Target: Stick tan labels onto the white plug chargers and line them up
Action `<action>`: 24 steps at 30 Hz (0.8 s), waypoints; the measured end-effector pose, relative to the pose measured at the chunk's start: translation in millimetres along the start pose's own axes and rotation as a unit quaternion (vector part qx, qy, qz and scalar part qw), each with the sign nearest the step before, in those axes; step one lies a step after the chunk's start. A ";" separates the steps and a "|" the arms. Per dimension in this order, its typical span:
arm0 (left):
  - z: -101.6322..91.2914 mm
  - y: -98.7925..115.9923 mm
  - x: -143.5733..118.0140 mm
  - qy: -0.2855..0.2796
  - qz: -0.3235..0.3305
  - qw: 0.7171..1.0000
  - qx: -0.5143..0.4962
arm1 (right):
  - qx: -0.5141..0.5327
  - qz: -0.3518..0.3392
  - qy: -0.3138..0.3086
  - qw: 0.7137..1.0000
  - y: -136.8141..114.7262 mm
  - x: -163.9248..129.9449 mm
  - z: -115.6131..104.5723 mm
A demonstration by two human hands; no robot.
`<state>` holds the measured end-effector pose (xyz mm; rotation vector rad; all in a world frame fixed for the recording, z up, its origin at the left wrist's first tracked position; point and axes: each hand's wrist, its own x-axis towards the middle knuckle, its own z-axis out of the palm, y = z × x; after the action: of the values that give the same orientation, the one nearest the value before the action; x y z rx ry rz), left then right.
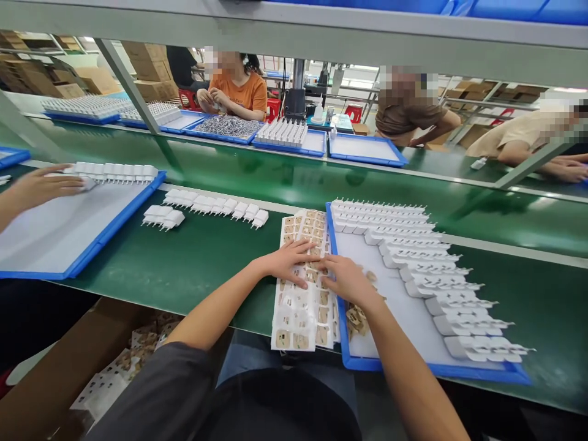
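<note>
Both hands' fingers (307,267) press flat on white moulded tray (301,306) (brown square inserts).

The green bench (193,269) carries 2 blue trays (110,229) (436,369), a white grid tray (298,318) and loose white plugs (206,205).

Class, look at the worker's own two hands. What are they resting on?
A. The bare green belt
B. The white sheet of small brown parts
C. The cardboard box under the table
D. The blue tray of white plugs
B: both the left hand and the right hand lie flat on the white sheet, beside the blue tray.
</note>
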<state>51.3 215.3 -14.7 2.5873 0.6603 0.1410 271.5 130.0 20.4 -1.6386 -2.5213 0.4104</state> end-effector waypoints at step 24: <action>15.2 -2.3 2.3 0.078 -0.070 0.994 0.036 | 0.064 0.028 0.137 0.988 10.4 14.2 21.1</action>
<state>55.5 211.9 -29.3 2.6055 0.9171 0.2801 269.9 143.4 -3.6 -1.6004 -2.2082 0.3192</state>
